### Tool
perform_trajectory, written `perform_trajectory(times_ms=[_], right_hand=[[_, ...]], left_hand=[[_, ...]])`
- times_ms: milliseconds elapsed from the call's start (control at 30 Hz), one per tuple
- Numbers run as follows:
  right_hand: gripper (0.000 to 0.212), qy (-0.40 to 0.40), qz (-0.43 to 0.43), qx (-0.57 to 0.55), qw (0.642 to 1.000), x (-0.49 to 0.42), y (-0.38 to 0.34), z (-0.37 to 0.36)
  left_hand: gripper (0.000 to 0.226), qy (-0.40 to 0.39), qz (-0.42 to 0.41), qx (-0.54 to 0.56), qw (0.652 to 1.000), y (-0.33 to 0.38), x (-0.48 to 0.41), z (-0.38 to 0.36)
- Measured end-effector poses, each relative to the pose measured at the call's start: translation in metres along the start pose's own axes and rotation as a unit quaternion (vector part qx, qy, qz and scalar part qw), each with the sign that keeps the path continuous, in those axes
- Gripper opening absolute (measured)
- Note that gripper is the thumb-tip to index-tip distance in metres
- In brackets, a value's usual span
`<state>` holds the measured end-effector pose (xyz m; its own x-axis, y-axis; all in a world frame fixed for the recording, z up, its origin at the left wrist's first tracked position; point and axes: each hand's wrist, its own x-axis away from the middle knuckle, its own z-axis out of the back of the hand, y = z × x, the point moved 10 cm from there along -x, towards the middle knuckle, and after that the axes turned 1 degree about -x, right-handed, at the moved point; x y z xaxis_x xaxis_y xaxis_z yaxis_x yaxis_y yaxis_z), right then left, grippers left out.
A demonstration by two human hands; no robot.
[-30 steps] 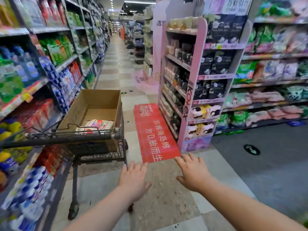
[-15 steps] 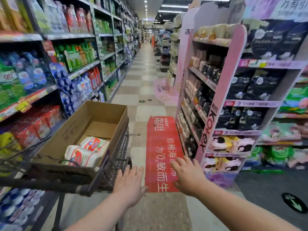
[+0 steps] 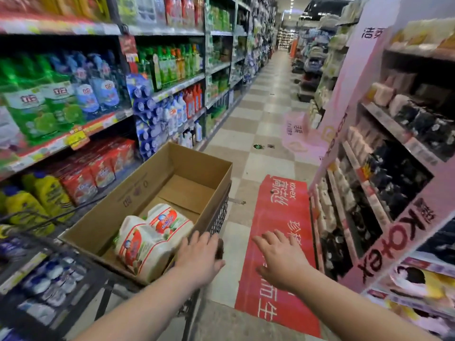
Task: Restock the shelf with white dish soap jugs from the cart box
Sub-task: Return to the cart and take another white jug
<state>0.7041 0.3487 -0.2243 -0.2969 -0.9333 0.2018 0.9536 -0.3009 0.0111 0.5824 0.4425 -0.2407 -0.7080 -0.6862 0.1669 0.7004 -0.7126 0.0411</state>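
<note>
left hand (image 3: 199, 260), fingers straight, at the near corner of the black wire cart (image 3: 219, 219); right hand (image 3: 280, 260) spread and empty above the red floor mat (image 3: 278, 207). two white plastic dish soap jugs (image 3: 145, 252) lie in the cart's brown cardboard box (image 3: 147, 183)

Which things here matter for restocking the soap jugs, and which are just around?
Job: white jugs, cardboard box, cart, left hand, right hand.
Just around: red floor sticker, pink display stand, yellow bottles.
</note>
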Motion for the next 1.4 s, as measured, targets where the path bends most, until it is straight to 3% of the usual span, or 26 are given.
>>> perform_trajectory(times_ms=[233, 467, 767, 1033, 1200, 1400], right_hand=[[0.069, -0.001, 0.046, 0.028, 0.999, -0.139, -0.019, 0.03], [0.067, -0.063, 0.171, 0.067, 0.981, -0.234, -0.106, 0.015], [0.068, -0.157, 0.304, 0.096, 0.935, -0.309, -0.215, -0.027], [0.072, -0.251, 0.36, 0.105, 0.892, -0.357, -0.271, -0.092], [0.085, -0.328, 0.303, 0.003, 0.895, -0.378, -0.283, -0.133], [0.101, -0.4, 0.192, -0.147, 0.884, -0.378, -0.297, -0.176]], left_hand=[[0.071, -0.003, 0.074, 0.02, 0.997, -0.097, -0.084, 0.004], [0.073, -0.007, 0.208, 0.08, 0.975, -0.202, -0.08, -0.024], [0.069, -0.068, 0.399, 0.15, 0.902, -0.289, -0.033, -0.083], [0.073, -0.124, 0.487, 0.238, 0.831, -0.32, -0.045, -0.135], [0.073, -0.109, 0.528, 0.364, 0.759, -0.328, -0.054, -0.177], [0.068, -0.038, 0.606, 0.497, 0.62, -0.332, -0.058, -0.222]])
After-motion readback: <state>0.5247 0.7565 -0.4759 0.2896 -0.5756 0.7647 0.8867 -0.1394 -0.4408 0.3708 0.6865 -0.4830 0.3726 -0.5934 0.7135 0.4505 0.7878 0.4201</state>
